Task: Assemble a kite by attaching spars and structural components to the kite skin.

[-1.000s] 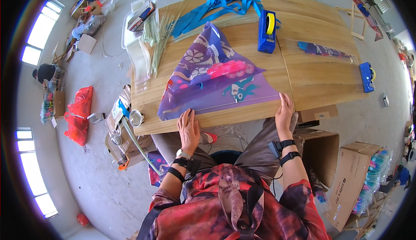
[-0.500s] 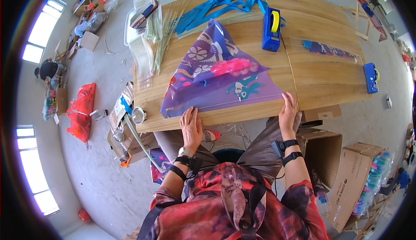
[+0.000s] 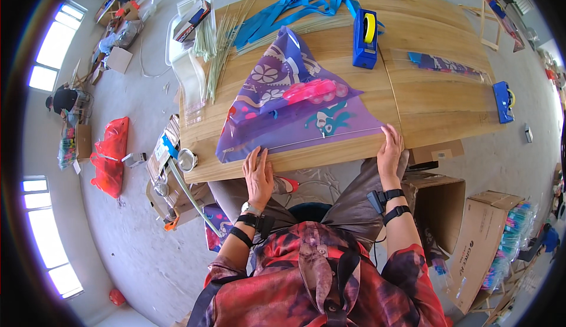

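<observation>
Bright windows point(image 3: 54, 35) line the far left; pale floor point(image 3: 150, 262) surrounds your wooden table point(image 3: 436, 120). Red bag point(image 3: 109, 162) on the floor, left of the table. At the table's near-left corner: small round container point(image 3: 187, 160). Beyond it: clear plastic sleeves point(image 3: 193, 85), then a bundle of thin sticks point(image 3: 220, 61), then tangled blue ribbon point(image 3: 295, 10).

Purple sheet point(image 3: 265, 129): roughly triangular, on the table directly in front of you, left of the table's seam, peak pointing away, a pink patch showing across its middle. Your left hand point(image 3: 258, 179) is at its near edge, inboard of the near-left corner; fingers slightly spread, laid rather flat, tips at the edge.

Key relation: thin rod point(image 3: 330, 137) lies along the sheet's near edge, long axis running left to right between your hands, right end a little farther from you. Most of the sheet lies beyond your fingers.

Blue tape dispenser point(image 3: 365, 47) stands beyond the sheet's right side. Your right hand point(image 3: 389, 159) is at the right corner, just beside the rod's right end; fingers close together, cannot tell whether they pinch anything. Neither hand is clearly nearer the sheet.

Farther right: flat patterned packet point(image 3: 446, 66), second tape dispenser point(image 3: 503, 103) at the table's right end, cardboard box point(image 3: 480, 247) below.
</observation>
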Demonstrator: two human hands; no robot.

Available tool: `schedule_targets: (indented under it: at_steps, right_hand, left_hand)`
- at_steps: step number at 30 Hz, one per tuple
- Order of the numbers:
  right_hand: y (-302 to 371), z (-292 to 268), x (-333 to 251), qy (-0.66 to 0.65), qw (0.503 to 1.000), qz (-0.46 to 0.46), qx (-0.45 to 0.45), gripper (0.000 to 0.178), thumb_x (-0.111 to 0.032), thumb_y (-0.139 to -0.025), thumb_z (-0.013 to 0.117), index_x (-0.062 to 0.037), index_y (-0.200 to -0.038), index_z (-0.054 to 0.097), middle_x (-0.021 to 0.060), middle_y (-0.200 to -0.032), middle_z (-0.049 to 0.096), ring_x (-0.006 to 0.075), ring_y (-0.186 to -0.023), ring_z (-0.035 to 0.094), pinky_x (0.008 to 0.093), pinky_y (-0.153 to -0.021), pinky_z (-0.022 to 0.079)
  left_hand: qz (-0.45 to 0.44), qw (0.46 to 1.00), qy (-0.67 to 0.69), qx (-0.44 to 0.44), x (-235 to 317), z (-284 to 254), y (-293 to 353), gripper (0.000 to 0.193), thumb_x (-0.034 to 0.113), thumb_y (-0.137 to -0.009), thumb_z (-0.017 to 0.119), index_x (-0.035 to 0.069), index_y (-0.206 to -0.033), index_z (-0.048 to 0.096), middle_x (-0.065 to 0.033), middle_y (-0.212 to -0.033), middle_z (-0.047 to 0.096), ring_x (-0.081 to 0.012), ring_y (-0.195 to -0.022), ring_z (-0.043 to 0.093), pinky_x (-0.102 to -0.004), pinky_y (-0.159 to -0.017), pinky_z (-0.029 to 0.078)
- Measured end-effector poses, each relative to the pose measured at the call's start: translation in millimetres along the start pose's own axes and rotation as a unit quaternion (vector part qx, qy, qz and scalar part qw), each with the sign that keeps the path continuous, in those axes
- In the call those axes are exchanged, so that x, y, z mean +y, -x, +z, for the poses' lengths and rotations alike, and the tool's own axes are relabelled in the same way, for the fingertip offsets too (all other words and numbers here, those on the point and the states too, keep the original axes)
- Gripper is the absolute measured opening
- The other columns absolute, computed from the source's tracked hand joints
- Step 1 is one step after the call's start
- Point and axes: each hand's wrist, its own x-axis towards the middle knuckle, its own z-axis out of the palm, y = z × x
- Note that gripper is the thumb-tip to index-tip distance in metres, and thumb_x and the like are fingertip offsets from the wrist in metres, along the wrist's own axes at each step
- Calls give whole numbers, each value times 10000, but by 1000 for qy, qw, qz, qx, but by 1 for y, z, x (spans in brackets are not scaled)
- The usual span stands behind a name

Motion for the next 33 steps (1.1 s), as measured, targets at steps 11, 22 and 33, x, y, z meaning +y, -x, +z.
schedule_targets:
  at_steps: [11,22,33]
  right_hand:
    - [1,0,0,11,1000,-2,7,433,98,-912,545,-42,-1318,600,133,-1380,573,346,-1285,530,441,-1100,444]
    - [-4,-2,-3,-58,997,40,28,364,74,-978,522,-23,-1324,580,161,-1339,583,342,-1265,554,422,-1077,469]
    - [-168,-1,-29,-215,971,95,53,264,-148,-1040,611,-21,-1270,636,174,-1208,650,286,-1083,676,361,-930,546]
  left_hand:
    - [0,1000,1,-7,0,-3,1,465,59,-944,627,56,-1406,574,-154,-1467,504,-375,-1358,460,-504,-1134,362]
    - [-10,997,71,6,3,-10,-8,492,-7,-928,620,2,-1414,544,-191,-1428,538,-394,-1325,498,-471,-1133,390]
    - [85,959,270,-7,110,-5,-154,320,-35,-953,609,6,-1270,617,-203,-1151,677,-351,-1069,678,-394,-924,534]
